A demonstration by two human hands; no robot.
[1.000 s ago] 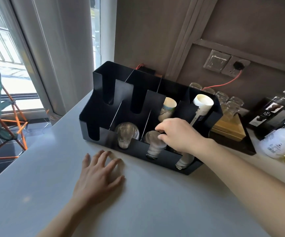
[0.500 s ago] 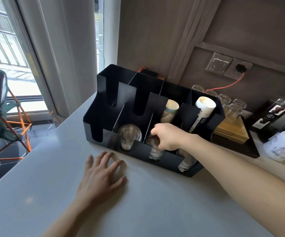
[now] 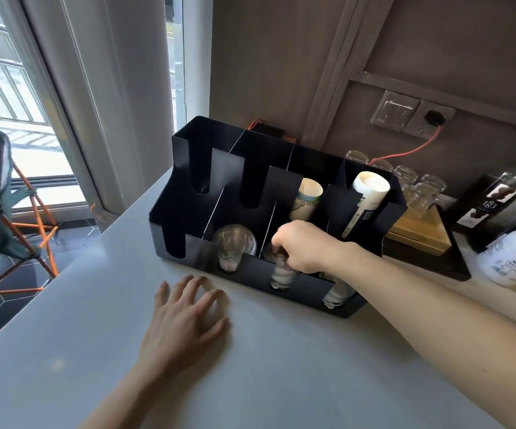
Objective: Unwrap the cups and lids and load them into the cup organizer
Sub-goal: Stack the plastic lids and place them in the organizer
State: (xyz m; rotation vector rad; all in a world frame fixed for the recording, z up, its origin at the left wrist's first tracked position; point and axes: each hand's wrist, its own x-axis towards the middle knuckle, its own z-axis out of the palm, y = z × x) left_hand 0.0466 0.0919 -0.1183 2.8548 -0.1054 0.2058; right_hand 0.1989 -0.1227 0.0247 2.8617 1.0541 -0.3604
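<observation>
A black cup organizer stands on the pale counter against the wall. Its front row holds a stack of clear lids at the left, a stack of translucent lids in the middle and a white stack at the right. Behind them lean a green-printed paper cup stack and a taller white cup stack. My right hand reaches into the middle front slot with its fingers closed on the translucent lids. My left hand rests flat on the counter in front of the organizer, fingers spread.
Upturned glasses stand on a wooden box on a dark tray right of the organizer. Dark bottles and a white bottle sit at the far right. A folding chair stands beyond the counter's left edge.
My right hand has moved left and down, from the right part of the organizer into the middle front slot, onto the translucent lids. My left hand has stayed flat on the counter.
</observation>
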